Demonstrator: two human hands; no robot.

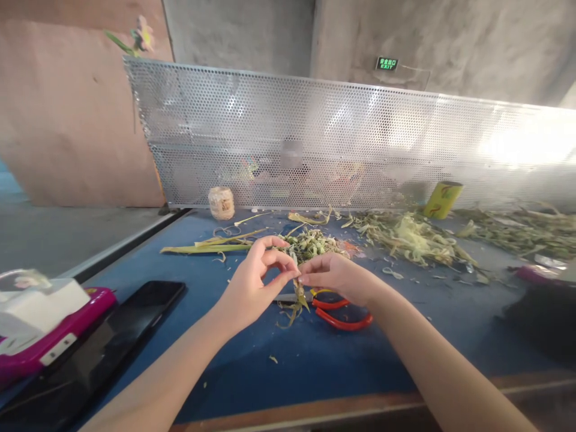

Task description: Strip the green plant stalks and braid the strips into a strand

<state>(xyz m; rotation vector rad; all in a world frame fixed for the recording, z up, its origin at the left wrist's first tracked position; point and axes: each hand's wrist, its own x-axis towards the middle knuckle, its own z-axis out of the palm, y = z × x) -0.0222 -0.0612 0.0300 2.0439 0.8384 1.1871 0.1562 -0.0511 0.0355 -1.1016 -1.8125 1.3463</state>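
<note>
Thumb and fingertips of my left hand (pixel 258 282) pinch the top of a small piece of dried plant husk (pixel 297 295). My right hand (pixel 335 276) meets it there, its fingertips closed on the same piece from the right. The husk's leafy end hangs below both hands. Red-handled scissors (pixel 344 324) lie on the blue table (pixel 279 384) just under my right hand, their blades partly behind the husk. Beyond my fingers sits a heap of small green and pale plant pieces (pixel 312 243).
Long stalks (pixel 211 247) lie at the left, near a roll of twine (pixel 221 203). Loose dried husks (pixel 409 237) spread at the right beside a yellow-green can (pixel 443 200). A phone (pixel 103 342) lies front left. A perforated metal screen (pixel 270 138) closes off the back.
</note>
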